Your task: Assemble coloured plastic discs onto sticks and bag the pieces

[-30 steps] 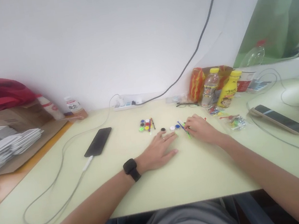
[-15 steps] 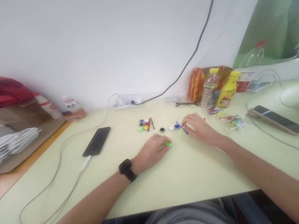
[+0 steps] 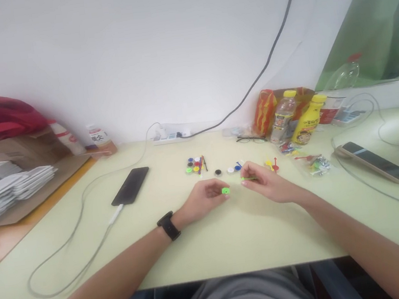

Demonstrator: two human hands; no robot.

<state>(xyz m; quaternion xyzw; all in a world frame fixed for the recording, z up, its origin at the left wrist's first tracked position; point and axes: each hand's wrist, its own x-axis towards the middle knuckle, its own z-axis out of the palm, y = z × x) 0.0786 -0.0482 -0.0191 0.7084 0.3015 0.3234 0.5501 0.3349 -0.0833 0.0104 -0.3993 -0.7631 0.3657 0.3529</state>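
Observation:
Between thumb and finger, my left hand (image 3: 206, 198) pinches a small round green plastic piece (image 3: 225, 191). My right hand (image 3: 266, 179), just to its right, pinches a thin green stick (image 3: 248, 179) whose end points toward the green piece; the two are apart. Beyond my hands a black disc (image 3: 218, 172), a white disc (image 3: 230, 170) and a blue disc (image 3: 238, 167) lie in a row. A cluster of coloured discs (image 3: 192, 165) with several thin sticks lies farther left. Past my right hand are a red arrow-shaped piece (image 3: 275, 163) and a yellow piece (image 3: 269, 164).
A black phone (image 3: 130, 186) on a white cable lies left, another phone (image 3: 375, 162) right. Two bottles, one a yellow bottle (image 3: 309, 121), stand at the back right near eyeglasses (image 3: 252, 138) and a bag of small parts (image 3: 316, 165). White stacked trays (image 3: 12, 188) sit far left.
My right hand has picked up the green stick and drawn back from the blue pieces toward me. My left hand has turned the green piece so its face shows.

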